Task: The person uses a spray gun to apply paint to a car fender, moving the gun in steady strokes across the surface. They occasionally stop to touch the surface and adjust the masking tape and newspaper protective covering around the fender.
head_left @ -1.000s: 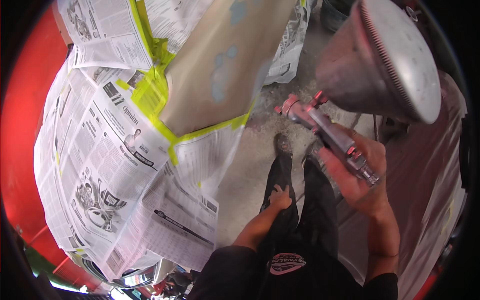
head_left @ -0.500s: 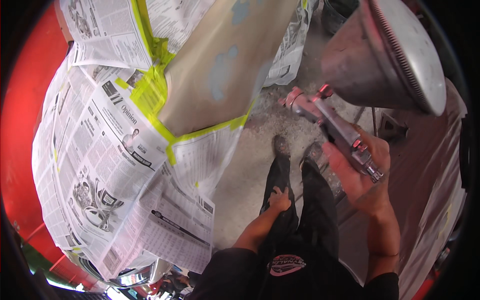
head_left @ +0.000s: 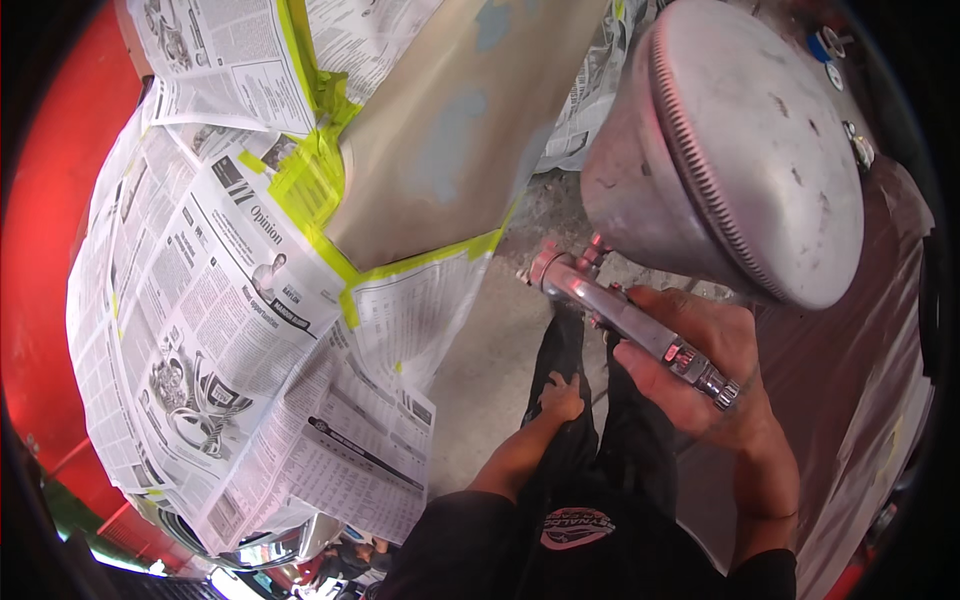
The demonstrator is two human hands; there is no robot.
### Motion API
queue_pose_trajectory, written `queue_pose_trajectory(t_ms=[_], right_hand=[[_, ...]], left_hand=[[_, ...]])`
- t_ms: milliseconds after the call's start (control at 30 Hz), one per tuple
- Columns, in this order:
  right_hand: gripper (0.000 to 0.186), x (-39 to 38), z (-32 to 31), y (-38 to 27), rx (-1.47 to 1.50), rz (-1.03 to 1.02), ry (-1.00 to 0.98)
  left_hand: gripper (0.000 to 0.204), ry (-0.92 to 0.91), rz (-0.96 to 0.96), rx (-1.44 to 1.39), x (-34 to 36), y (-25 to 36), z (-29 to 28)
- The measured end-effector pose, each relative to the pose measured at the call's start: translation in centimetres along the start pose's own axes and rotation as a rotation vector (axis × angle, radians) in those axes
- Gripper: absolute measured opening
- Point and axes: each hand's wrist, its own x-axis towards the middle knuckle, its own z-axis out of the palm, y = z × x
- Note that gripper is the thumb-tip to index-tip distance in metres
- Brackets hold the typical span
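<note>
A metal spray gun [head_left: 625, 315] with a large silver paint cup [head_left: 770, 160] on top is gripped in my right hand [head_left: 715, 360]. Its nozzle end faces left, toward a beige car panel [head_left: 390, 205] with grey patches, and stays apart from it. My left hand [head_left: 560, 396] rests on my left thigh with its fingers partly spread, holding nothing visible. Newspaper [head_left: 240, 300] covers the bodywork around the panel. Yellow-green masking tape [head_left: 310, 185] runs along the panel's edges and holds the paper.
Red bodywork [head_left: 60, 200] curves along the far left. On the right hangs or lies a dull reddish covering sheet [head_left: 840, 380]. Concrete floor [head_left: 475, 375] lies between the papered bodywork and my legs. Small items, one of them a blue-rimmed roll [head_left: 825, 45], sit at the upper right.
My right hand has brought the spray gun left and slightly down, turning it so the cup's lid faces me more. My left hand stays on my thigh.
</note>
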Motion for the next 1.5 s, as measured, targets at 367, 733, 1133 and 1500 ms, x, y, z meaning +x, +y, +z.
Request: queue_pose_trajectory(t_ms=[367, 733, 1133, 1500], right_hand=[[0.033, 1.9, -1.5, -1.8, 0.013, 0.317, 0.11], [0.027, -0.3, 0.0, 0.0, -0.064, 0.055, 0.079], [0.031, 0.6, -1.5, -0.3, 0.048, 0.385, 0.133], [0.033, -1.5, -0.4, 0.9, 0.076, 0.375, 0.085]], left_hand=[[0.081, -0.021, 0.031, 0.112, -0.1, 0.5, -0.3], [0.08, 0.016, 0.027, 0.022, 0.4, 0.0, 0.4], [0.079, -0.006, 0.047, 0.105, 0.3, 0.2, 0.1], [0.079, 0.042, 0.068, 0.09, 0.4, -0.3, 0.8]])
